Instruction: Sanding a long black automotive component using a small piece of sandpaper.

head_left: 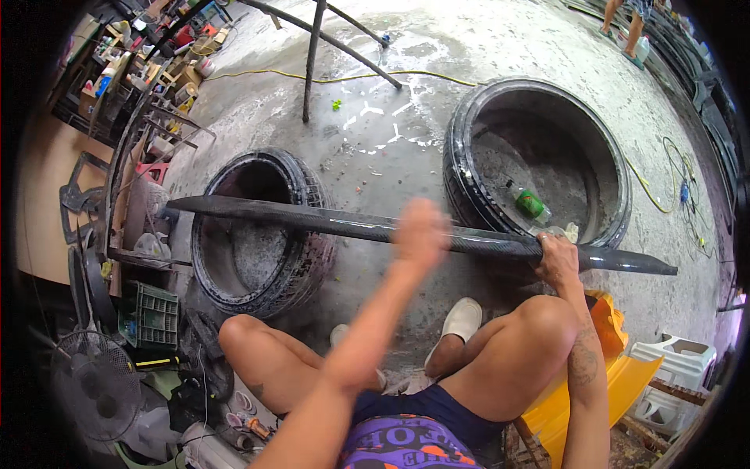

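1. While the left hand [422, 230] shows only as a blur over the middle of the long dark piece [336, 223], the right hand [558, 258] is sharp.
2. Right grip: closed on the piece toward its right end, fingers over the far edge.
3. Left grip: cannot tell whether it is open or closed, nor whether anything is under the palm; blur hides the fingers.
4. Piece: narrow, glossy, tapered at both ends. It lies crosswise before the person's knees, over the left tyre [311, 258] and the near side of the right tyre [462, 168]. The right tip projects past the right tyre; the left tip reaches beyond the left one.
5. Tyres: both on the concrete floor [375, 172], well apart. A green bottle [531, 205] lies inside the right one.
6. Person: pale shoes on the floor, knees apart, on the near side of the piece.
7. Surroundings: yellow panel [617, 399] and white stool [680, 352] at lower right; dark green crate [156, 316] and fan [94, 383] at lower left.
8. Another person's legs at upper right, well apart from the piece.
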`<action>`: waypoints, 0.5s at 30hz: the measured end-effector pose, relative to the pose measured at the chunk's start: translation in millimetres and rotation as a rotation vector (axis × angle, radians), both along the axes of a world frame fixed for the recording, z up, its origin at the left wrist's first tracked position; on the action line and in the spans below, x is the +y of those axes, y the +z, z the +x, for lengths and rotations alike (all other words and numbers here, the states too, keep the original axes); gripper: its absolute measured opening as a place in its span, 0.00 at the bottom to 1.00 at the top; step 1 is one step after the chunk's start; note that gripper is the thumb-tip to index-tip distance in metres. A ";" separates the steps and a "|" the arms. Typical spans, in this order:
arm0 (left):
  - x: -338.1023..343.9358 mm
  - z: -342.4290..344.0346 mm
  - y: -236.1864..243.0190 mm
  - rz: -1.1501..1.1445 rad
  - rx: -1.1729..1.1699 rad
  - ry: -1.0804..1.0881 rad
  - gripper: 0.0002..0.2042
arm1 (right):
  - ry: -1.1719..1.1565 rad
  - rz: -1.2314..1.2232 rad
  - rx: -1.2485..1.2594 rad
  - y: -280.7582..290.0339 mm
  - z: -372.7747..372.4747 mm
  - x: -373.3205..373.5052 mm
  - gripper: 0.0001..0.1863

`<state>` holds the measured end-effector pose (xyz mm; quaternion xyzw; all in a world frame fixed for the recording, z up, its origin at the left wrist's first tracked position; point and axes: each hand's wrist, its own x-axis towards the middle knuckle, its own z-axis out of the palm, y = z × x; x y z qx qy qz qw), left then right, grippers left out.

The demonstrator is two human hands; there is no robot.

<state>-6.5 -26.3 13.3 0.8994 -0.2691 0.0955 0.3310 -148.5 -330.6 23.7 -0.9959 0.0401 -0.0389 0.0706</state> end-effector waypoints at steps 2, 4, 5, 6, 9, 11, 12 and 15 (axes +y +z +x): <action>80.4 36.6 9.9 0.158 -0.093 0.283 0.06 | 0.006 0.016 0.015 4.1 -2.6 -0.4 0.30; 94.1 41.7 18.9 0.132 -0.097 0.372 0.09 | 0.008 -0.004 0.053 1.3 0.5 -6.7 0.30; 72.1 37.6 13.6 0.107 0.021 0.377 0.10 | 0.007 -0.023 0.093 0.4 1.6 -10.0 0.31; 40.8 22.8 -1.6 0.022 -0.103 0.213 0.10 | 0.025 -0.018 0.074 6.4 12.5 -4.3 0.31; -90.2 -35.3 17.9 0.017 -0.094 0.022 0.09 | -0.011 -0.003 0.234 28.0 20.6 -0.5 0.34; -79.8 -17.0 21.3 -0.040 -0.082 -0.059 0.10 | -0.007 0.054 0.245 37.9 27.4 3.9 0.35; -65.6 -6.0 16.2 0.045 -0.157 0.013 0.11 | 0.003 0.019 0.172 35.0 23.5 -3.8 0.33; 57.9 74.0 -25.0 0.087 -0.490 0.281 0.16 | 0.166 0.160 0.060 19.3 43.0 -8.6 0.33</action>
